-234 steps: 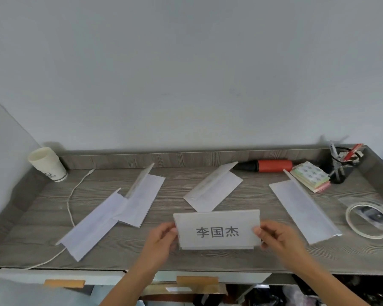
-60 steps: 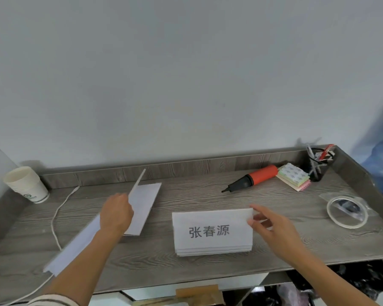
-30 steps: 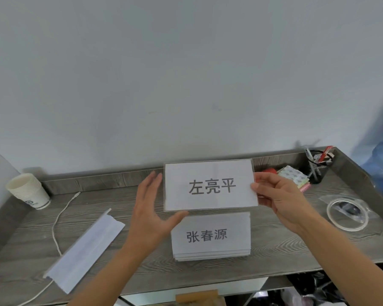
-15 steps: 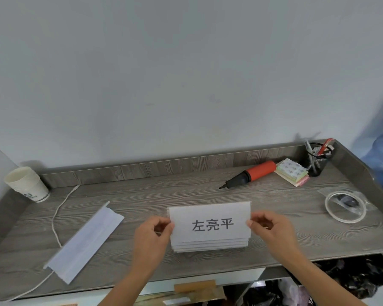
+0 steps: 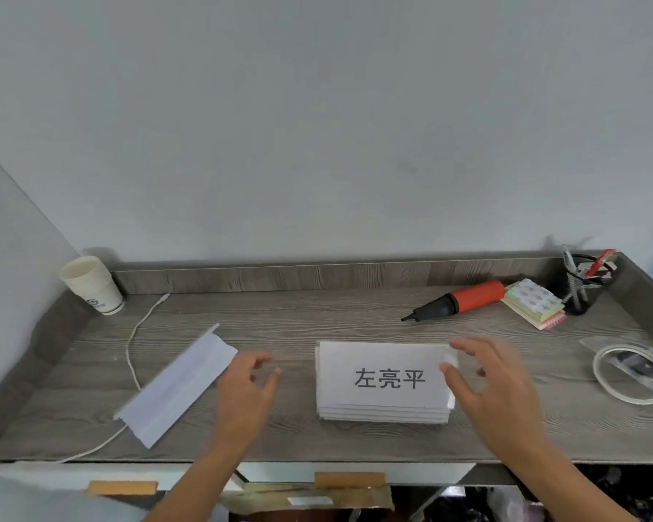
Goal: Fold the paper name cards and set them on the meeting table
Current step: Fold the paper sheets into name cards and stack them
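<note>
A stack of folded white name cards (image 5: 383,382) lies flat on the grey wooden table (image 5: 298,322), its top card printed with black characters. One more folded white card (image 5: 176,386) lies slanted to the left of the stack. My left hand (image 5: 247,389) hovers between that card and the stack, fingers apart and holding nothing. My right hand (image 5: 483,386) is at the stack's right edge, fingers spread, its thumb and fingertips over the card corner without gripping it.
A stack of paper cups (image 5: 91,284) stands at the back left beside a white cable (image 5: 136,348). An orange and black hand pump (image 5: 457,303), sticky notes (image 5: 536,307) and a pen holder (image 5: 585,284) lie at the back right. A tape roll (image 5: 634,374) lies at the right.
Both hands have let go of the top card, which now rests on the stack. My left hand has drawn away to the left; my right hand has opened beside the stack.
</note>
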Motion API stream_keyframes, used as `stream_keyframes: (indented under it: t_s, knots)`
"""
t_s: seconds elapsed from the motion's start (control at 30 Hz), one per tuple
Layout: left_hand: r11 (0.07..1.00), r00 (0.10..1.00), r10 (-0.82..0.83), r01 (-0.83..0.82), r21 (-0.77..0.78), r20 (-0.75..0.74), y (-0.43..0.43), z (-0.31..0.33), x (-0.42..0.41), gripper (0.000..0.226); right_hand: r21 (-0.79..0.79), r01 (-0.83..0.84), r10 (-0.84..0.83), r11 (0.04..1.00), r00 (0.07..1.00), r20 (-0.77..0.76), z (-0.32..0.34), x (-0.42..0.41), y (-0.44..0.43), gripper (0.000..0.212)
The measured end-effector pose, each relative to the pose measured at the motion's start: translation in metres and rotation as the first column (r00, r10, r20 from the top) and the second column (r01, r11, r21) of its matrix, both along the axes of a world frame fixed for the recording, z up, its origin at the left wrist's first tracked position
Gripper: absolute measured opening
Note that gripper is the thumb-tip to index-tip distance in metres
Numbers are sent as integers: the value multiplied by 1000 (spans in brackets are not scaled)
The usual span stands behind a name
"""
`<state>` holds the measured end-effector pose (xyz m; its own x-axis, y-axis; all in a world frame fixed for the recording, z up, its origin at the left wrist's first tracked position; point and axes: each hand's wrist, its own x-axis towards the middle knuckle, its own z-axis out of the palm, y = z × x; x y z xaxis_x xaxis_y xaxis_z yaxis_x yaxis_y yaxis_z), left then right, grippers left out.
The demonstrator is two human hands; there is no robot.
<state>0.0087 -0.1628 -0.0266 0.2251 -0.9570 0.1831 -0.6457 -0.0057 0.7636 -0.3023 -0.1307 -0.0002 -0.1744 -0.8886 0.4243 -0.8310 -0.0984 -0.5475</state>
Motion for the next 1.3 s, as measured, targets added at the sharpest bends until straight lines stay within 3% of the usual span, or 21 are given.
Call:
stream_keyframes:
  t_s: [0.1, 0.17, 0.23, 0.33, 0.43, 0.63, 0.73, 0.83, 0.93, 1.0, 1.07, 1.13, 1.3]
  knots:
    - [991, 944, 134, -133, -25, 301, -12, -6, 56, 34, -115, -140, 122, 984, 981, -148, 7, 22, -6, 30]
    - [977, 851, 160, -208, 40, 500, -17, -12, 96, 44, -97, -204, 182, 974, 963, -198, 5, 35, -13, 35]
    - [940, 789, 155, -303, 157, 594, -15, -16, 128, 48, -36, -219, 204, 975, 949, -239, -1, 47, -20, 39]
    - [862, 765, 117, -395, 318, 633, -9, -24, 159, 43, 33, -227, 225, 973, 917, -330, -12, 56, -28, 45]
    - [838, 824, 100, -372, 400, 558, -5, -33, 174, 37, 52, -227, 230, 973, 901, -368, -15, 58, -30, 44]
    - [943, 865, 95, -236, 232, 493, -12, -24, 158, 38, 94, -227, 246, 969, 903, -351, -8, 56, -32, 42]
    - [994, 868, 68, -99, 37, 492, -20, 1, 127, 41, 153, -211, 249, 966, 920, -304, -6, 55, -33, 43]
    - [980, 884, 54, 43, -195, 465, -30, 31, 89, 43, 186, -187, 216, 965, 965, -152, 3, 58, -35, 39]
    - [933, 890, -18, 179, -314, 455, -36, 51, 50, 48, 197, -200, 147, 960, 956, 255, 25, 56, -36, 27]
    - [888, 855, -95, 304, -344, 509, -37, 61, 24, 50, 141, -193, 85, 971, 830, 551, 42, 51, -37, 28]
    - [848, 805, -144, 401, -348, 575, -36, 62, 5, 50, 167, -205, 9, 964, 656, 754, 58, 42, -43, 34]
    - [809, 765, -178, 471, -350, 619, -38, 59, -8, 50, 241, -243, -64, 940, 567, 821, 68, 28, -45, 34]
    - [702, 718, -231, 590, -399, 657, -39, 51, -35, 42, 251, -334, -67, 909, 476, 877, 68, 1, -35, 21]
